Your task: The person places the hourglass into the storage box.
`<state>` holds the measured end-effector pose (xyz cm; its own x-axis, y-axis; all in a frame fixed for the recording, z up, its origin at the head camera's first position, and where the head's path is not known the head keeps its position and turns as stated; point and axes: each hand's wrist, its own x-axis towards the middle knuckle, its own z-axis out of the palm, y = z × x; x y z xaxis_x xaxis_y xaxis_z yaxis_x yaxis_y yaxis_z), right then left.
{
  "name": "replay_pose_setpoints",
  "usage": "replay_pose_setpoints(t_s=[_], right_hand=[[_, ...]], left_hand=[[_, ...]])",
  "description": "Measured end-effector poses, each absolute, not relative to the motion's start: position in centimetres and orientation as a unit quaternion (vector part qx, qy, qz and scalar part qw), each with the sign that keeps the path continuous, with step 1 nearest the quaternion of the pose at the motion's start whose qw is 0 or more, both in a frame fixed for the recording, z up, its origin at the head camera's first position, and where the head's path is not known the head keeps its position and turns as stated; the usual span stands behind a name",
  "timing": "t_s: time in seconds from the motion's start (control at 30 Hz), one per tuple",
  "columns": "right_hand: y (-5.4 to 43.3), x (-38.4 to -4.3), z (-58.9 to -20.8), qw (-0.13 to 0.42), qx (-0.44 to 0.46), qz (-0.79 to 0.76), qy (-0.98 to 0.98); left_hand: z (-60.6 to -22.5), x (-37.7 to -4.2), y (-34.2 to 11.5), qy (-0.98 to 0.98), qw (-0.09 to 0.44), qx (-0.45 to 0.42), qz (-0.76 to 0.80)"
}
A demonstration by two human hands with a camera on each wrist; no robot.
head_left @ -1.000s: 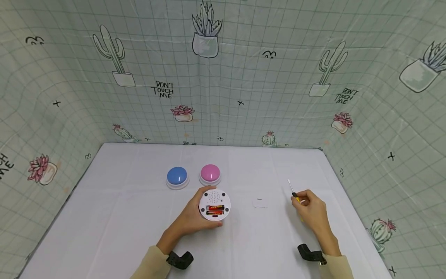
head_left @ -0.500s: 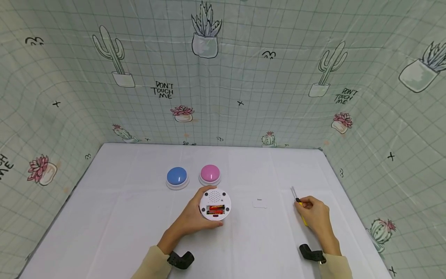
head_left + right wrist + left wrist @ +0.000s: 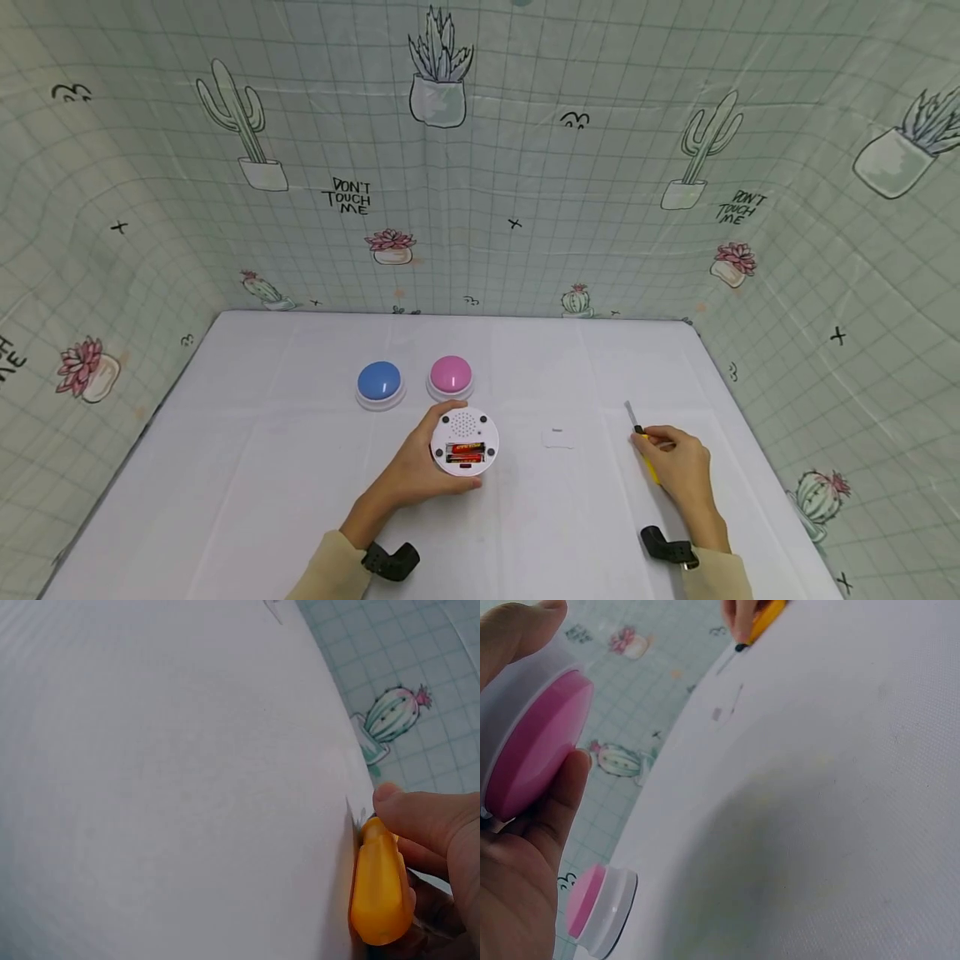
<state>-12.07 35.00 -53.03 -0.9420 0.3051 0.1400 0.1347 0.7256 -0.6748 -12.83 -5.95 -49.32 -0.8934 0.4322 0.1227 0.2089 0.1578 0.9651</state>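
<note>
My left hand [image 3: 420, 462] grips a round white push button [image 3: 464, 423] by its rim, underside toward the head camera. Two red batteries [image 3: 466, 452] sit in its uncovered compartment. In the left wrist view the button's domed top [image 3: 544, 746] is pink. Over at the right, my right hand [image 3: 681, 468] pinches a screwdriver with a yellow handle [image 3: 379, 889] between thumb and fingers. Its metal shaft [image 3: 630, 412] points away toward the back of the table. Between the hands lies a small white battery cover [image 3: 558, 438], hard to make out against the white surface.
Behind the left hand stand a blue-topped button [image 3: 379, 382] and a pink-topped button [image 3: 451, 376], side by side. A white cloth [image 3: 247, 467] covers the table. Patterned fabric [image 3: 510, 167] walls off the back and both sides.
My right hand has come slightly nearer the front of the table, and the screwdriver has been lowered with its yellow handle more exposed. The left hand holds its button almost still.
</note>
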Motion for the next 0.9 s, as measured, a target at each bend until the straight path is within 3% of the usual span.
replay_pose_setpoints(t_s=[0.4,0.67,0.9], right_hand=[[33.7,-11.4,-50.2,0.146,-0.074,0.330,-0.930],[28.3,-11.5,-47.0,0.159,0.069,0.384,-0.907],[23.9,-11.4,-45.8,0.101,0.207,0.450,-0.863]], left_hand=[[-49.2,-12.6,-5.6,0.756,0.093,0.212,0.612],[-49.1,-12.6,-5.0,0.755,0.104,0.211,0.612],[-49.2,-12.6,-4.2,0.748,0.104,0.223,0.616]])
